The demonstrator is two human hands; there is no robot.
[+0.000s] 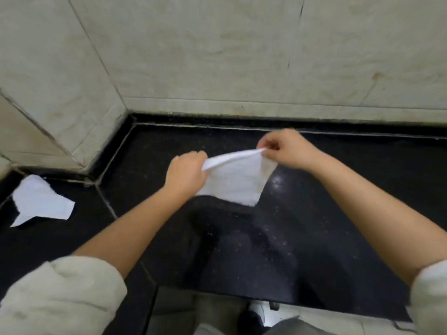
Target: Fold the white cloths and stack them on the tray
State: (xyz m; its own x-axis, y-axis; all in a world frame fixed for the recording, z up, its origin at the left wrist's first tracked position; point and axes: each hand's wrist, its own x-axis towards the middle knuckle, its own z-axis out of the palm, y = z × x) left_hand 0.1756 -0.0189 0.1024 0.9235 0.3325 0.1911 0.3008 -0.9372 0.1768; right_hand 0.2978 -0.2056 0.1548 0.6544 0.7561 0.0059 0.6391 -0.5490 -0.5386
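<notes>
So from my seat watching the head cam, working outward: nearest are the rolled-up pale sleeves [60, 293] at the bottom corners, then both bare forearms reaching out over the black speckled counter [278, 250]. The left hand [186, 174] sits a bit closer to me and lower, fingers curled round the left end of the white cloth [238, 181]. The right hand [284, 147] is farther out and higher, thumb and fingers pinching the other end of the same top edge. So both hands are closed on the cloth, nothing loose. That taut top edge is the thing I'd care about: it runs from lower left up to upper right, tilted, not square to the counter's front edge, and the rest of the cloth hangs down toward me in a rough square. I can't tell if its bottom corner touches the counter or just hangs above it. My guess is the next move is laying it flat or bringing the two ends together, and with the right end higher and farther away it'd need leveling first or the fold comes out skewed. Off to the left, well apart, a second white cloth [41, 201] lies crumpled on the counter, so the left hand is the nearer one for that. Past everything is the beige tiled wall [217, 56]. No tray anywhere in view.
</notes>
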